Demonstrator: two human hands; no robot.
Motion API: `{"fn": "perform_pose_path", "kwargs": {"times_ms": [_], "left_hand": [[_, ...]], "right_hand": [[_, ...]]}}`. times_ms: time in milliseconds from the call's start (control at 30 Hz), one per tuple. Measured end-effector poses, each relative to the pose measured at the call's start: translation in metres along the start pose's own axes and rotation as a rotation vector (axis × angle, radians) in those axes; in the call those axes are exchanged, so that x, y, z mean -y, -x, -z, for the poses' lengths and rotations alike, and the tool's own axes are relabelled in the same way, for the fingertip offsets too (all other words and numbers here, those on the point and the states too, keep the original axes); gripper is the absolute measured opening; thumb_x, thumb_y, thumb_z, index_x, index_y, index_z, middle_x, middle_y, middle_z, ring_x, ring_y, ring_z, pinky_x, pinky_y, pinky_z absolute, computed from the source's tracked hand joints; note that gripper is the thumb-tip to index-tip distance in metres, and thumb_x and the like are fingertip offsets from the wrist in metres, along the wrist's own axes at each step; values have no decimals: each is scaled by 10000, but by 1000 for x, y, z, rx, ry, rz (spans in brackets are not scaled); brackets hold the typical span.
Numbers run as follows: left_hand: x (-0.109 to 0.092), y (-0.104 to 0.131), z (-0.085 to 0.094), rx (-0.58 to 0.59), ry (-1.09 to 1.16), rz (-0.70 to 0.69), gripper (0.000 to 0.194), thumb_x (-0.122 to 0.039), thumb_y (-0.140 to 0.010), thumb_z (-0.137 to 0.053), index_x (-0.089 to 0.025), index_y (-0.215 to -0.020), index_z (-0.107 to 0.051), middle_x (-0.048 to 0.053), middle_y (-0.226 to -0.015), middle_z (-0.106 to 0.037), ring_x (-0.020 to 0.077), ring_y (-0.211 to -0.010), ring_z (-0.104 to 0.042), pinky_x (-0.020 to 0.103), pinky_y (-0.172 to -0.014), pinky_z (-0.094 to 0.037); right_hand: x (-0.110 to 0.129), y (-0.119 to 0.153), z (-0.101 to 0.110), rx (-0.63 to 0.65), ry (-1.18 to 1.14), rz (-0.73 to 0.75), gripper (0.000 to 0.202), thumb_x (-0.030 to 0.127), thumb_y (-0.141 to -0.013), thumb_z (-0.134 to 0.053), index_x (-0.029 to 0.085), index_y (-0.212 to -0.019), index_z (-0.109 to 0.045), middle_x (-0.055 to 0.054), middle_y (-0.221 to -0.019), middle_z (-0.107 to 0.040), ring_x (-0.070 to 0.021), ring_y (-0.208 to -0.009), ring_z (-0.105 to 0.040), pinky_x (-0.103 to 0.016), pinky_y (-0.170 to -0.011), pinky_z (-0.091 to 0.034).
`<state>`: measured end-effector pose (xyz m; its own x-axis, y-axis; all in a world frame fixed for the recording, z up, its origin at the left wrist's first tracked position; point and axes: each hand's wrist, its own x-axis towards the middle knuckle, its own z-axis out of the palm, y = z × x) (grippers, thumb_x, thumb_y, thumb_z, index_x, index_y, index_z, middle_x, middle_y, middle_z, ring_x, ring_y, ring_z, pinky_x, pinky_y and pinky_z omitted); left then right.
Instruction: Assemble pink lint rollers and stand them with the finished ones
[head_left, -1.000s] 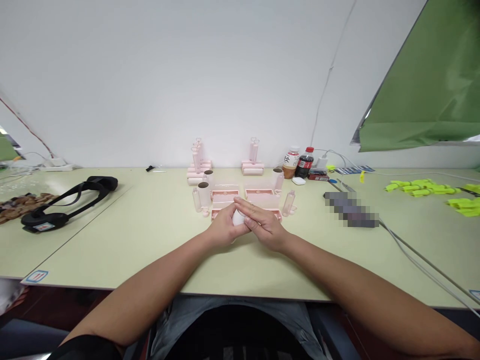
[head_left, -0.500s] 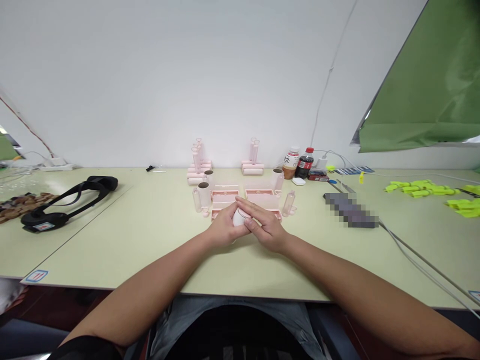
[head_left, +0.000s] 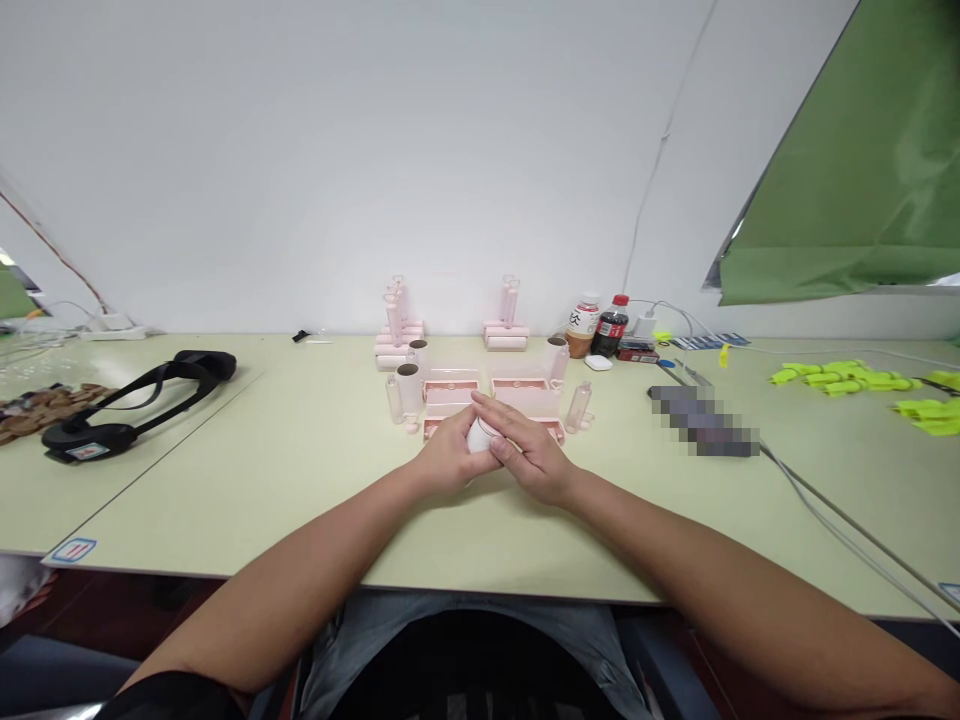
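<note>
My left hand [head_left: 451,450] and my right hand [head_left: 534,455] are closed together around a white roll [head_left: 480,436], low over the table. Their fingertips meet above it, and only a strip of the roll shows between the thumbs and fingers. Just beyond the hands lie open pink lint roller cases [head_left: 450,387], partly covered by the fingers. Upright white sticky-paper rolls with dark hollow cores [head_left: 409,395] stand behind on the left, another [head_left: 556,347] on the right. A clear pink handle piece [head_left: 579,407] stands to the right of my right hand.
Assembled pink lint rollers [head_left: 506,335] stand along the wall. A cola bottle [head_left: 610,328] and a white-capped bottle [head_left: 582,325] are at the back right. A phone-like blurred object [head_left: 701,422], cables and yellow strips [head_left: 840,376] lie right. A black headset [head_left: 135,410] rests left.
</note>
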<state>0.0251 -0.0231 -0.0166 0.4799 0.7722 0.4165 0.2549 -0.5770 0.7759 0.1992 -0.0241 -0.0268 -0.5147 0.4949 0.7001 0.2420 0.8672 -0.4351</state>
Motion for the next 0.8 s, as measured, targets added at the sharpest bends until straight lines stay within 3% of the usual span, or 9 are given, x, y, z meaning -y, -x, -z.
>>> {"fn": "perform_pose_path", "kwargs": {"times_ms": [300, 600, 700, 800], "left_hand": [[1, 0, 0, -8, -25, 12, 453, -400, -763, -672, -182, -1153, -598, 69, -1078, -670, 257, -964, -629, 340, -806, -507], [-3, -1, 0, -7, 52, 24, 374, -427, -750, -679, -175, -1012, -593, 48, -971, -669, 203, -849, -617, 298, -725, -483], [-4, -1, 2, -21, 91, 88, 346, -449, -747, -684, -180, -939, -579, 21, -871, -657, 169, -773, -600, 270, -672, -460], [-2, -2, 2, -21, 122, 140, 349, -461, -741, -691, -185, -901, -550, 3, -788, -635, 152, -709, -585, 260, -635, -441]], "right_hand": [[-1, 1, 0, 15, 1, -17, 446, 331, -997, -387, 292, -1438, -446, -68, -1521, -387, -242, -1398, -371, -494, -1134, -338], [2, 0, 4, -8, 5, -55, 569, 417, -971, -429, 281, -1509, -304, -76, -1517, -400, -260, -1384, -390, -492, -1137, -345], [3, 1, 7, -70, -23, -79, 630, 431, -956, -458, 314, -1528, -220, -63, -1566, -307, -272, -1410, -340, -503, -1113, -370], [5, 0, 10, -220, -62, -86, 718, 453, -941, -478, 345, -1540, -96, -40, -1624, -101, -278, -1446, -253, -512, -1097, -382]]}}
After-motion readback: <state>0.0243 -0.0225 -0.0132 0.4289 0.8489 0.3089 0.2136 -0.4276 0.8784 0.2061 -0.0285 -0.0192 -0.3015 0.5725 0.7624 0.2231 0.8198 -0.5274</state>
